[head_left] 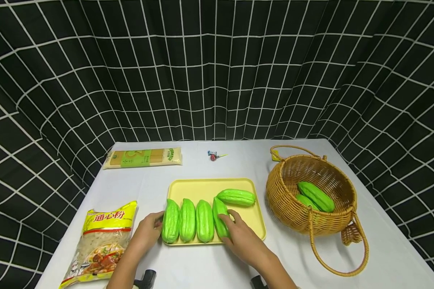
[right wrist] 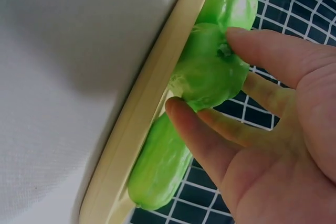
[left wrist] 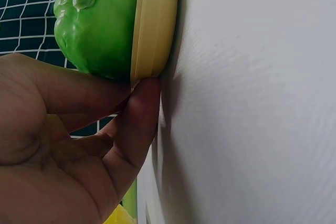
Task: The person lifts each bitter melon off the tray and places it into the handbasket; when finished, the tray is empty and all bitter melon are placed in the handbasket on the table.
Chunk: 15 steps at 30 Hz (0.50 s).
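Observation:
Several green ridged bitter melons stand side by side in a pale yellow tray. My left hand is at the tray's left edge, beside the leftmost bitter melon. In the left wrist view its thumb and index finger pinch the tray rim, right below that melon. My right hand holds the row's rightmost bitter melon, thumb on one side and fingers on the other. Another bitter melon lies crosswise behind it, its left end close to the held one.
Right of the tray stands a wicker basket with bitter melons inside and its handles folded outward. A pasta bag lies at the left front, a noodle pack at the back left. A small lollipop lies behind the tray.

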Motion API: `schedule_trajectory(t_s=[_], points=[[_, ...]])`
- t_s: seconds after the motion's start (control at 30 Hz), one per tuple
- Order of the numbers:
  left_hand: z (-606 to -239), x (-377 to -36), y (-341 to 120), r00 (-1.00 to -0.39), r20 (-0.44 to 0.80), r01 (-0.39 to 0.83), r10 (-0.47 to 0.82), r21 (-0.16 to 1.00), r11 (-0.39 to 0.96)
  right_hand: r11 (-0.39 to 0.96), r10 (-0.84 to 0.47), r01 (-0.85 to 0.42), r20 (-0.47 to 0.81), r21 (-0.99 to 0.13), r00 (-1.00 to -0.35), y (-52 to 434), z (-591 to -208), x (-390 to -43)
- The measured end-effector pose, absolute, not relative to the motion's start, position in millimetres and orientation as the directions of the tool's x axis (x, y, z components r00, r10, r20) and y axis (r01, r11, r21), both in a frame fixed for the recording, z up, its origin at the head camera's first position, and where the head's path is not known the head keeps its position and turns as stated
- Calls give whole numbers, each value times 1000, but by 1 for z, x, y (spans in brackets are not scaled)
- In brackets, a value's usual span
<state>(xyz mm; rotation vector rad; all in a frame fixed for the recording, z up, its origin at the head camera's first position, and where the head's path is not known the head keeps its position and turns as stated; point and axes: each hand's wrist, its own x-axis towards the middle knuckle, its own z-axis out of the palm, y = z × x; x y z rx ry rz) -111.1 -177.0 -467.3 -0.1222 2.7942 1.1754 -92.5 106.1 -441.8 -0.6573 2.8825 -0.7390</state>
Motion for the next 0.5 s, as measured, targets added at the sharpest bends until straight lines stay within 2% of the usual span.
schedule_trajectory(t_s=[0.3,0.5], points=[[-469,-111,-177,-990,-139,-122,-33,707,696,773,-442,-420,72,-475,-894,114,-437,-94],[-470,-111,-178,-992,-120,-107,-30,710,696,786,-379,-402,147,-470,-914,124,-420,-91]])
